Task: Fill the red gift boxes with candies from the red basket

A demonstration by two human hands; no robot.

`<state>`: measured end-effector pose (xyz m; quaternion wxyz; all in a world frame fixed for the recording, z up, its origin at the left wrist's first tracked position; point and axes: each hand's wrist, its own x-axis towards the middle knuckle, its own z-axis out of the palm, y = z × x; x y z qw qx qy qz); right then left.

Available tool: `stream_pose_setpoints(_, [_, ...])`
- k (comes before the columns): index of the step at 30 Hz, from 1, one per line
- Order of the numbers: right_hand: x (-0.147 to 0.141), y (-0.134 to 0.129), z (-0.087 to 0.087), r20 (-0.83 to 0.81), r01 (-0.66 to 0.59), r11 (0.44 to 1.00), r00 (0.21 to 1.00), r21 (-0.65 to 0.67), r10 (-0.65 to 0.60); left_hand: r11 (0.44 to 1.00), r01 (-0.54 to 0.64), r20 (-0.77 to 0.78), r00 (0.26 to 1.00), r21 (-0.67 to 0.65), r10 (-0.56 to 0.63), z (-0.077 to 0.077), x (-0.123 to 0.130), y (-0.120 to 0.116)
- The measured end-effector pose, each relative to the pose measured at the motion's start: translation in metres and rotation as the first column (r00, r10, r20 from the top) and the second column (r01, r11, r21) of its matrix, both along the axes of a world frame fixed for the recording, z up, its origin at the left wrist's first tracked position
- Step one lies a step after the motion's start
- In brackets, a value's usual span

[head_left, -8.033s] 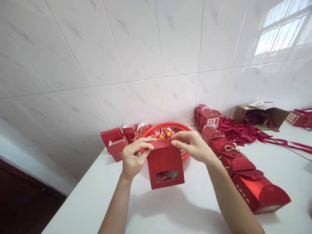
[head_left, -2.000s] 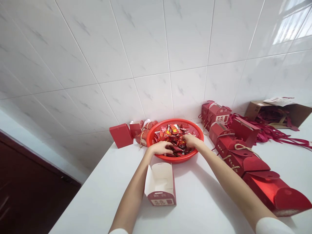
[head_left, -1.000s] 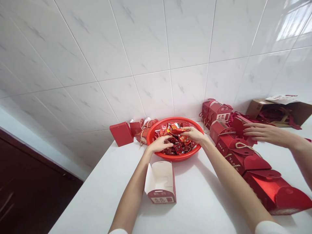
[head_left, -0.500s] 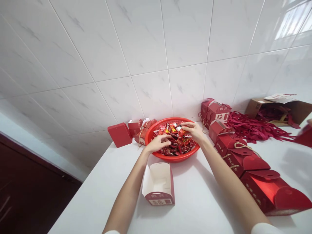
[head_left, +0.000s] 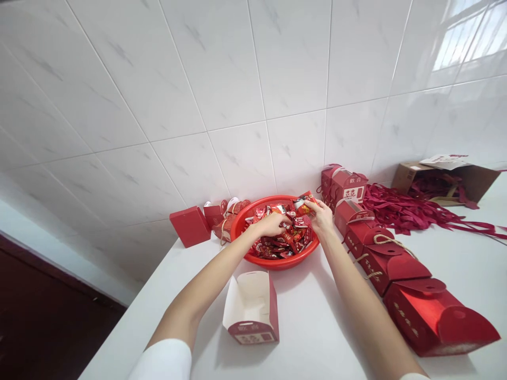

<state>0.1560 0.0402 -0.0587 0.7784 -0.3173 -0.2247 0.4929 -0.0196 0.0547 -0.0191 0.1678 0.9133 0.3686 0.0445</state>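
A red plastic basket (head_left: 236, 240) is filled with wrapped candies (head_left: 273, 248). My right hand (head_left: 322, 217) is closed on red and gold candy packets (head_left: 304, 202), raised at the basket's right rim. Reaching in from the left, my left hand (head_left: 271, 225) has its fingers bent down among the candies; what they pinch, if anything, is hidden. In front of the basket stands an open box (head_left: 253, 311), white inside and red outside, with its top flaps up and no contents visible.
Closed red gift boxes (head_left: 435, 316) with rope handles line the right side. Behind them lie dark red ribbons (head_left: 400, 206) and a cardboard carton (head_left: 483, 184). A red box (head_left: 190, 227) and small packages stand left of the basket, along the tiled wall (head_left: 237, 68).
My right hand has picked up candy packets and drawn them to the basket's right rim. My left hand has moved right, deeper into the candies. The view has shifted slightly.
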Motion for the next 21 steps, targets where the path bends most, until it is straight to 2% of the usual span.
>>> stream_pose_setpoints(4, [0.000,0.002,0.000,-0.056,-0.012,1.000,0.998,0.021,0.014,0.996,-0.034,-0.151,0.987,0.080,0.045,-0.013,0.010,0.014])
stream_pose_setpoints(11, [-0.001,0.001,0.001,-0.121,-0.062,0.998,0.991,0.031,0.065,0.991,-0.100,-0.150,0.982,0.094,0.113,-0.027,0.017,0.017])
stream_pose_setpoints(16, [-0.002,0.001,0.001,-0.127,-0.094,0.995,0.987,0.023,0.097,0.991,-0.117,-0.118,0.985,0.069,0.125,-0.024,0.014,0.016])
stream_pose_setpoints(21, [-0.001,0.006,-0.001,-0.144,-0.083,0.997,0.986,0.010,0.083,0.986,-0.165,-0.057,0.985,0.001,0.165,-0.010,-0.008,0.016])
